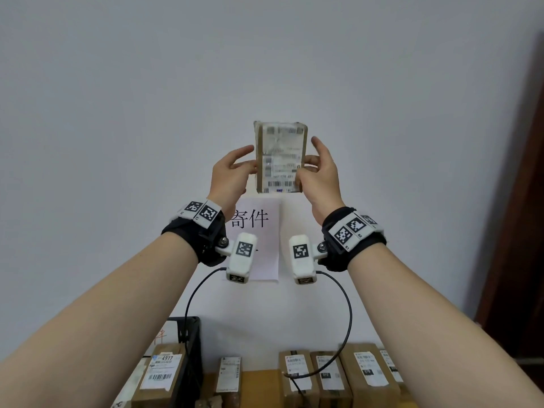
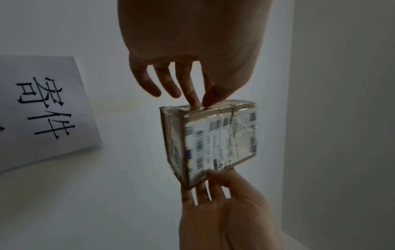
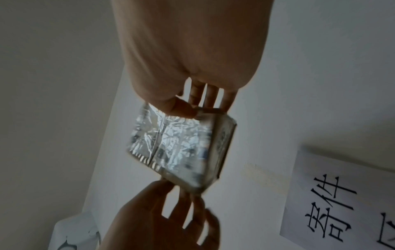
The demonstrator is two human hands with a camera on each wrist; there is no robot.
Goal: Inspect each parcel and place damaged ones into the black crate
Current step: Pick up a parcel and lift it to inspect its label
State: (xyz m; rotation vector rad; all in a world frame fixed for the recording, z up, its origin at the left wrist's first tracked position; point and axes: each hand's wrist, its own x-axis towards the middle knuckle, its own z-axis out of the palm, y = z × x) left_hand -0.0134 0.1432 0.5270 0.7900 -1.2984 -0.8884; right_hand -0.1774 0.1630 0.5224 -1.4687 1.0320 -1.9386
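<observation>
I hold a small taped cardboard parcel (image 1: pixel 279 157) with a white shipping label upright in front of the wall, label side toward me. My left hand (image 1: pixel 245 163) pinches its left edge with thumb and fingertip, and my right hand (image 1: pixel 309 164) grips its right edge, thumb on the label and fingers behind. In the left wrist view the parcel (image 2: pixel 213 143) sits between my left hand (image 2: pixel 198 101) above and right hand (image 2: pixel 213 186) below. Glossy wrinkled tape covers the parcel (image 3: pixel 177 145) in the right wrist view. The black crate (image 1: pixel 192 343) stands at lower left, below my left forearm.
A labelled box (image 1: pixel 163 372) lies in the crate. Several more parcels (image 1: pixel 329 375) stand in a row along the wall at the bottom. A paper sign (image 1: pixel 259 225) hangs on the wall behind my wrists. A dark brown door frame (image 1: pixel 524 201) runs down the right.
</observation>
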